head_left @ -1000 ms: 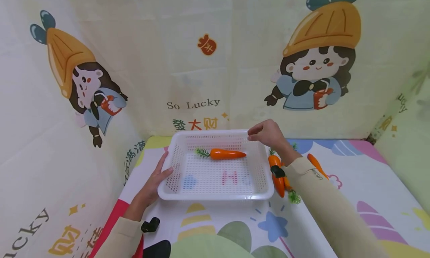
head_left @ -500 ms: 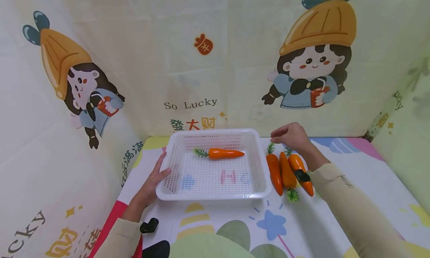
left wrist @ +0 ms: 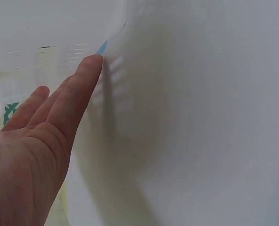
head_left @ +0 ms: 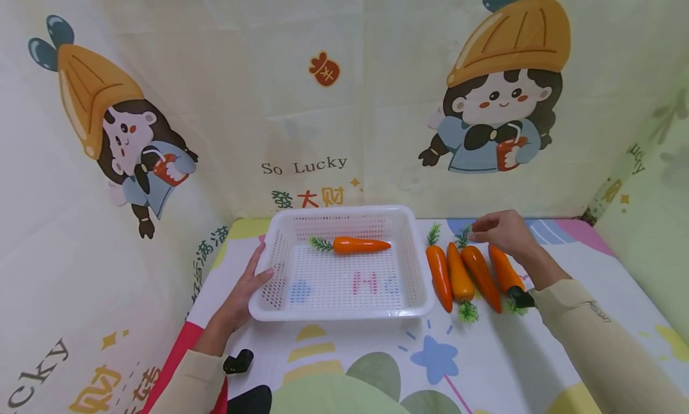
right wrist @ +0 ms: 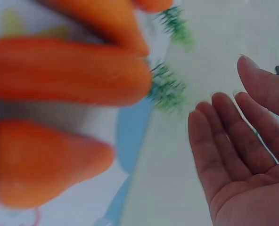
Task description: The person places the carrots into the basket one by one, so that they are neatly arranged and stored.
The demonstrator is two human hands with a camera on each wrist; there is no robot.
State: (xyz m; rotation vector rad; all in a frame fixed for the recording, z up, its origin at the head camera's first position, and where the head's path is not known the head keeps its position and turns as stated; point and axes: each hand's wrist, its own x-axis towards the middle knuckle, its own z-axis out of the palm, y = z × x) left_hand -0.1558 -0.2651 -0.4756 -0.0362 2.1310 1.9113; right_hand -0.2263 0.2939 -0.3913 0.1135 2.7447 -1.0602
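A white plastic basket (head_left: 344,314) stands on the table with one orange carrot (head_left: 362,245) lying in it, green leaves to the left. My left hand (head_left: 239,294) rests against the basket's left side, thumb at the rim. In the left wrist view the fingers (left wrist: 78,89) of that hand lie straight along the basket wall. To the right of the basket several carrots (head_left: 439,277) lie side by side. My right hand (head_left: 506,231) hovers over their far ends, fingers loosely bent and holding nothing. The right wrist view shows its bare palm (right wrist: 245,200) beside a carrot (right wrist: 69,70).
A patterned cloth covers the table (head_left: 377,348), and a printed curtain (head_left: 387,103) hangs behind it. The rightmost carrot (head_left: 504,267) lies partly behind a black wrist strap piece (head_left: 520,297). Another black piece (head_left: 238,361) sits by the left sleeve.
My right hand has moved from the basket's far right corner rightward over the carrots, uncovering more of them. The left hand stays at the basket, and the carrot inside has not moved.
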